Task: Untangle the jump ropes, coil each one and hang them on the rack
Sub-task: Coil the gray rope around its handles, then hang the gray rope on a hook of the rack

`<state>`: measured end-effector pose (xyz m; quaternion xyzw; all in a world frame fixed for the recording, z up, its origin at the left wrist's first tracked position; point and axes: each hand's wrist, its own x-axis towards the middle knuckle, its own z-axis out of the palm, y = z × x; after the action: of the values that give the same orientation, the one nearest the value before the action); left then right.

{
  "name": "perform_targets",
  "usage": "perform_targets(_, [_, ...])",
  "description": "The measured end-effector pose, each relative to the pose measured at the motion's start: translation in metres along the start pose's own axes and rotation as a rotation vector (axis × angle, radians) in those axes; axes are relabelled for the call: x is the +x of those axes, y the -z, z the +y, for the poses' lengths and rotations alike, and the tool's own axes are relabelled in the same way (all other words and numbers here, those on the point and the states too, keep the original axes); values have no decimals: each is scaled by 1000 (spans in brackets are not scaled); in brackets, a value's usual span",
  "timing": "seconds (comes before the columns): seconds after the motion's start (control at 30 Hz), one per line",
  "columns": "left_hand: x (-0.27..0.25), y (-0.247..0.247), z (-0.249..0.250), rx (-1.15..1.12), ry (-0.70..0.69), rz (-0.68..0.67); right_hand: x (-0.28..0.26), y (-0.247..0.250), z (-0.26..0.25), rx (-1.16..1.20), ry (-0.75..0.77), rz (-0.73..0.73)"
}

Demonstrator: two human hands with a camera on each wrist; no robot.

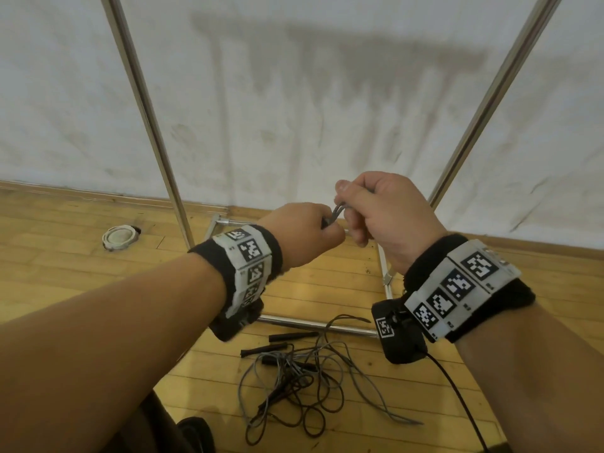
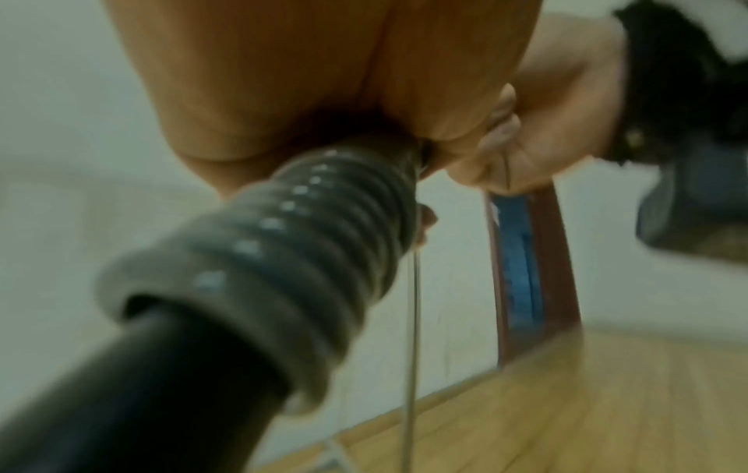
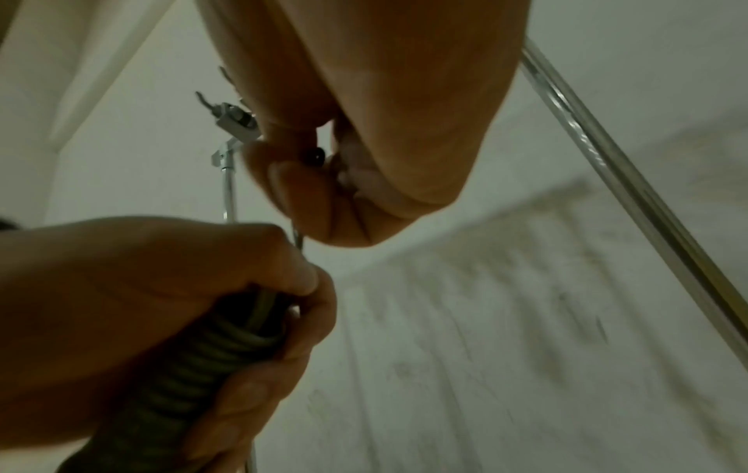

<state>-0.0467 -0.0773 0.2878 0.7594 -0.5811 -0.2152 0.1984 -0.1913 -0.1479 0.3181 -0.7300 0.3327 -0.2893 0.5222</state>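
My left hand (image 1: pixel 313 235) grips a black jump-rope handle (image 2: pixel 133 377) with grey rope wound round it in tight coils (image 2: pixel 307 230). My right hand (image 1: pixel 369 207) pinches a short loop of the grey rope (image 1: pixel 338 212) just above the left fist. In the right wrist view the coiled handle (image 3: pixel 202 361) sits in the left fist while the right fingers (image 3: pixel 299 179) hold the rope end. A tangle of grey and dark ropes (image 1: pixel 304 374) with black handles (image 1: pixel 264 349) lies on the floor below. The metal rack (image 1: pixel 147 109) stands in front of me.
The rack's base bars (image 1: pixel 313 323) rest on the wooden floor (image 1: pixel 81 263) against a stained white wall (image 1: pixel 310 103). A round white floor fitting (image 1: pixel 118 237) sits at the left. A black cable (image 1: pixel 457 390) trails from my right wrist camera.
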Motion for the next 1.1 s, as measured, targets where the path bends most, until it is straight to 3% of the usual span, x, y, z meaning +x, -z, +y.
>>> perform_targets(0.13, [-7, 0, -6, -840, 11, -146, 1, 10, 0, 326, -201, -71])
perform_targets(0.23, [-12, 7, -3, -1200, 31, -228, -1, 8, -4, 398, -197, -130])
perform_targets(0.3, [-14, 11, -3, -1326, 36, -267, -3, 4, -5, 387, -134, -138])
perform_targets(0.43, [-19, 15, 0, -1197, 42, -234, -8, -5, -13, 253, -15, -40])
perform_targets(0.67, [-35, 14, -1, -870, -99, -23, -15, -6, -22, 78, 15, 103])
perform_targets(0.87, [-42, 23, 3, -702, -131, 218, -25, -8, -33, -43, 68, 181])
perform_targets(1.0, [-44, 36, 6, -554, -206, 247, -34, -6, -42, -176, 133, 202])
perform_targets(1.1, [-48, 49, 10, -556, -205, 242, -40, -3, -51, -130, 155, 187])
